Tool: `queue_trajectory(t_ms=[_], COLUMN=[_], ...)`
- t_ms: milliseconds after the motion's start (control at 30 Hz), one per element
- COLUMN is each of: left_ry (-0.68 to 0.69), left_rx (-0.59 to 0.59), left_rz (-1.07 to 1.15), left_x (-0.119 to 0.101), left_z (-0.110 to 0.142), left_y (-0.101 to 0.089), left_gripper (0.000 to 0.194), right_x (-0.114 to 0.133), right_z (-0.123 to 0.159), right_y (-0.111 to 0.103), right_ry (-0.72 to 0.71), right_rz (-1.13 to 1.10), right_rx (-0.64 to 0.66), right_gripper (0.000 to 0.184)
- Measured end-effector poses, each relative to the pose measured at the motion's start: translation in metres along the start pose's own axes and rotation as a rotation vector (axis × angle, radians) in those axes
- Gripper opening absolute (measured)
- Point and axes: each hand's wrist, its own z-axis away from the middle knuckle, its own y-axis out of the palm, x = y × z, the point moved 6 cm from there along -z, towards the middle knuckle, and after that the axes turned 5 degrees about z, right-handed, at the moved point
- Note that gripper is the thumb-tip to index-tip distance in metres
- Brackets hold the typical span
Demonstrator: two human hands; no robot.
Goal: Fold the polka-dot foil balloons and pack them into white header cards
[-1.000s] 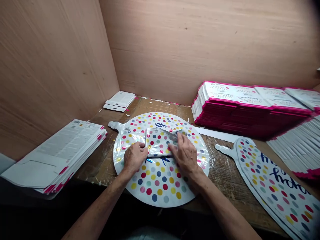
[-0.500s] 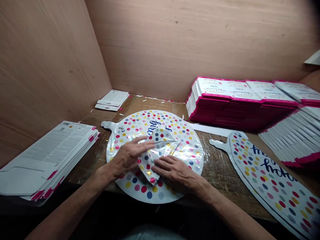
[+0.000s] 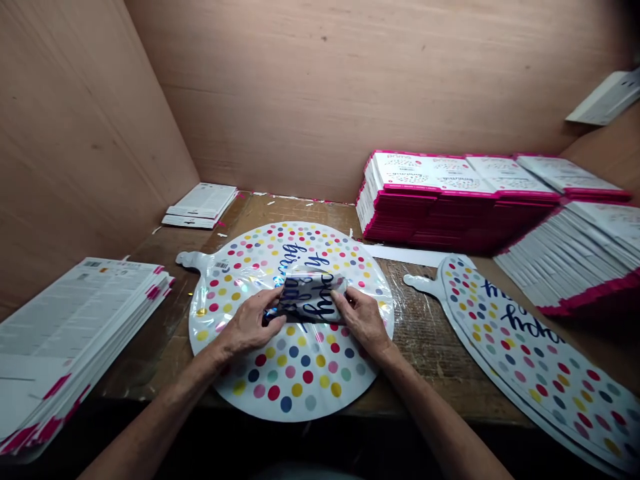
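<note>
A folded foil balloon (image 3: 311,297) with dark blue lettering is between my two hands. My left hand (image 3: 254,317) pinches its left end, thumb toward me. On its right end, the fingers of my right hand (image 3: 363,317) are closed. Beneath lies a flat round foil balloon (image 3: 285,387), white with coloured dots and blue script. Its neck points left, and the folded balloon with my hands covers part of its middle.
Flat balloons (image 3: 543,360) overlap at the right edge of the brown table (image 3: 425,340). Pink-edged printed packs (image 3: 460,193) stand in rows at the back right. Printed cards (image 3: 75,320) are stacked at left, with a smaller stack (image 3: 203,203) behind. Wooden panels (image 3: 300,100) enclose the table.
The dotted folded piece has become a narrower strip with its lettering showing. My hands have moved from lying over it to gripping its two ends. The view has shifted slightly to the right.
</note>
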Motion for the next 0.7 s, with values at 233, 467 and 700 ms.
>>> queue_trajectory(t_ms=[233,467,700], left_ry=[-0.270,-0.201,-0.243], left_rx=[-0.374,-0.331,-0.445], left_rz=[-0.462,-0.645,-0.308], left_x=[-0.006,-0.002,-0.001], left_z=[-0.001,-0.005,0.011], left_y=[0.011,0.021,-0.006], left_gripper=[0.035,0.028,0.050], right_x=[0.001,0.050,0.080], right_z=[-0.018,-0.065,-0.063], right_y=[0.015,0.026,0.028], right_ry=[0.132,-0.149,-0.360], right_rz=[0.494,0.687,0.523], right_rx=[0.089,0.242,0.468], right_gripper=[0.043,0.028,0.009])
